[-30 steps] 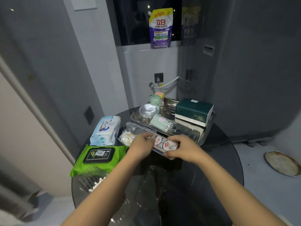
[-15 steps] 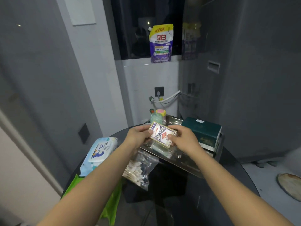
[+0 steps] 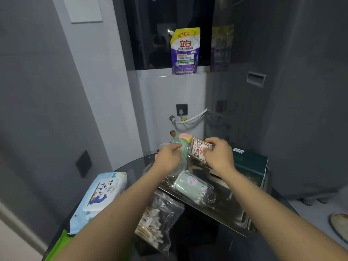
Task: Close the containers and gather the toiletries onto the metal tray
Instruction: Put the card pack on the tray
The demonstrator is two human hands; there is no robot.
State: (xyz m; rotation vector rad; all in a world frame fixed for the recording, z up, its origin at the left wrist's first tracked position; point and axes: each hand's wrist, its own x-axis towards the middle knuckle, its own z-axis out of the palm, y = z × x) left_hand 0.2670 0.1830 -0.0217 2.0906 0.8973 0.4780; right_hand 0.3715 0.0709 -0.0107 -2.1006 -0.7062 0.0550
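My right hand [image 3: 218, 155] grips a small card box [image 3: 198, 150], tilted, above the back of the metal tray [image 3: 231, 221]. My left hand [image 3: 167, 158] is off the box, its fingers curled in front of a pale green bottle [image 3: 183, 149] with a pink and yellow cap; whether it touches the bottle I cannot tell. On the tray lie a mint cotton-swab canister [image 3: 192, 185] on its side and a dark green tissue box [image 3: 250, 166]. A clear bag of cotton swabs [image 3: 158, 219] lies on the table just left of the tray.
A blue wet-wipes pack [image 3: 101, 191] and a green wipes pack [image 3: 58, 247] lie at the left of the round dark glass table [image 3: 197, 245]. A detergent pouch [image 3: 185, 51] stands on the window sill. A plate [image 3: 340, 225] lies on the floor at right.
Both hands lifted the card box from the table's front up over the tray. My left hand has since let go of it; the right hand carried it farther back and to the right.
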